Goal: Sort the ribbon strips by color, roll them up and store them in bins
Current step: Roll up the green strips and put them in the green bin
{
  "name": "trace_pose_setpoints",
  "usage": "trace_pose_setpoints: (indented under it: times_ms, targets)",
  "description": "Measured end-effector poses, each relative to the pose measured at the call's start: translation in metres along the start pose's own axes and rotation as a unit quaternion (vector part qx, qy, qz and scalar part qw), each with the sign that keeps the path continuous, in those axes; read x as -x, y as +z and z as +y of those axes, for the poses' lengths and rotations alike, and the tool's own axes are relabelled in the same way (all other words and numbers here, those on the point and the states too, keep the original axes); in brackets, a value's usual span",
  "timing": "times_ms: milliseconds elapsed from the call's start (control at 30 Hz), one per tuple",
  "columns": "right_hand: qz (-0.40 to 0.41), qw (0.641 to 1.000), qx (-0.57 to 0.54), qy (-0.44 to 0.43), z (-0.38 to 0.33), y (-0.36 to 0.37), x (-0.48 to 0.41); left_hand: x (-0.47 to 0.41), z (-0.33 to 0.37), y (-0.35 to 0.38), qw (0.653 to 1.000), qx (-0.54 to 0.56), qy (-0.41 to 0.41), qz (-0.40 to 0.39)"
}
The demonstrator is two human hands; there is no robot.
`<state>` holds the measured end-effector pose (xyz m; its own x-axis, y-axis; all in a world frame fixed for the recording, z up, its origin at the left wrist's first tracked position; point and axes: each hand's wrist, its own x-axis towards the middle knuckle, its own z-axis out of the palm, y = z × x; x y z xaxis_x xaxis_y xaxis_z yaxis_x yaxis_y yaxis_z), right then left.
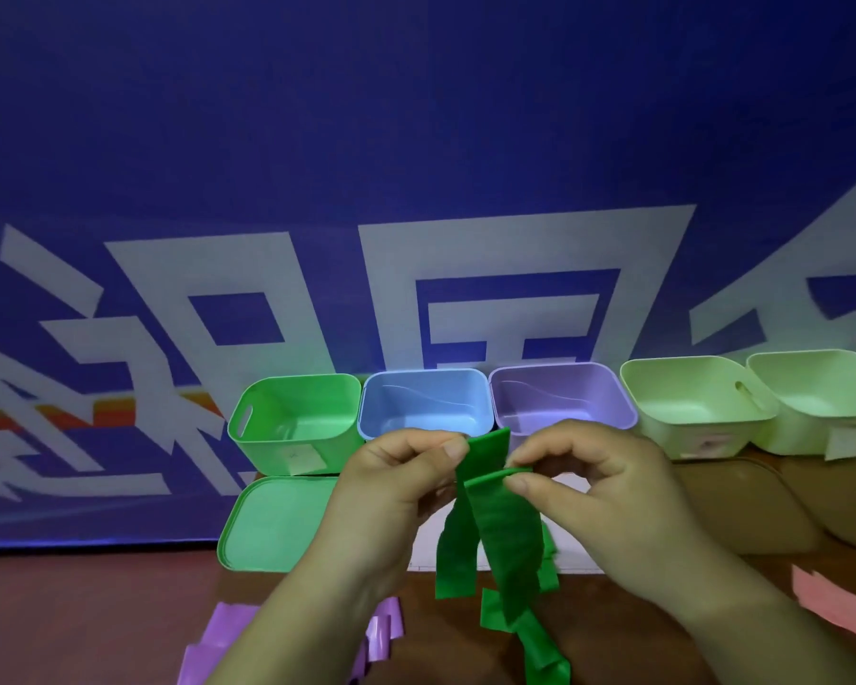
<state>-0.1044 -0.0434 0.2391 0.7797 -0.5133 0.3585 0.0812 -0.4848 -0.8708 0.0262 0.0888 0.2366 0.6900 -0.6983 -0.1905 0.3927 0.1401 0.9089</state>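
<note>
Both my hands hold green ribbon strips (502,531) up in front of the bins. My left hand (396,487) pinches the upper end of one strip between thumb and fingers. My right hand (609,491) pinches the folded top edge of another strip. The strips hang down, and more green ribbon (539,645) lies crumpled on the table below. Purple ribbon strips (218,640) lie at the lower left, partly hidden by my left forearm. Pink ribbon strips (831,600) lie at the right.
A row of bins stands against the blue wall: green (292,417), blue (426,402), purple (559,395) and two pale green (693,402) (821,398). A green lid (273,521) lies in front of the green bin. Brown lids (742,506) lie at the right.
</note>
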Motion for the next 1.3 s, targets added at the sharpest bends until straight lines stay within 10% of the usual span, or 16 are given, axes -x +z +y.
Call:
trace_pose_setpoints:
  times_ms: [1300]
  targets:
    - [0.094,0.995,-0.028,0.031,0.017,0.030,-0.012,-0.007,-0.011,-0.020,0.996,-0.068,0.060,-0.016]
